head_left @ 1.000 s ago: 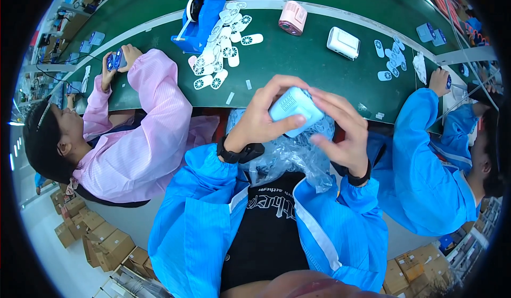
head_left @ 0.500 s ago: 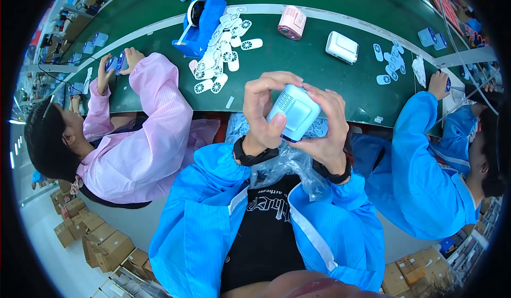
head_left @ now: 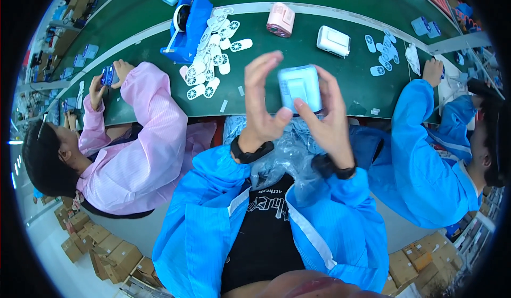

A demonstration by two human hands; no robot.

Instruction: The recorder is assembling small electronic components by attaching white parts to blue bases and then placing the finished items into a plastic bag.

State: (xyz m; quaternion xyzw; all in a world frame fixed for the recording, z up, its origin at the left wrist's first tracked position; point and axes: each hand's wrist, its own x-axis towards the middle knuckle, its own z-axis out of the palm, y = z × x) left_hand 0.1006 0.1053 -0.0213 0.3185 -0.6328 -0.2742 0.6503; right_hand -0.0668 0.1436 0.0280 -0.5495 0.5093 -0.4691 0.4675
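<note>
In the head view, the person's right hand (head_left: pixel 331 125) holds a light blue device (head_left: pixel 299 88), with its fingers (head_left: pixel 330 85) clamped on the right side and the thumb pressed to the front. The device is raised in front of the person, seen against the green desk (head_left: pixel 362 93) close to its near edge. The left hand (head_left: pixel 260 104) stands open just beside it, thumb and fingers well apart; whether the thumb tip touches the device's lower left corner, I cannot tell. Below the 2 hands, a clear plastic bag (head_left: pixel 287 157) lies over the lap.

Farther up the desk are a blue tape dispenser (head_left: pixel 198 24), a pile of white pieces (head_left: pixel 215 50) with dark wheel-like patterns just beside it, 1 pink device (head_left: pixel 281 19), 1 white device (head_left: pixel 333 41) and a smaller group of pale pieces (head_left: pixel 387 50). At the left, a co-worker in a pink sleeve (head_left: pixel 146 90) holds a blue item (head_left: pixel 109 75); at the right, another co-worker wears a blue sleeve (head_left: pixel 418 109).
</note>
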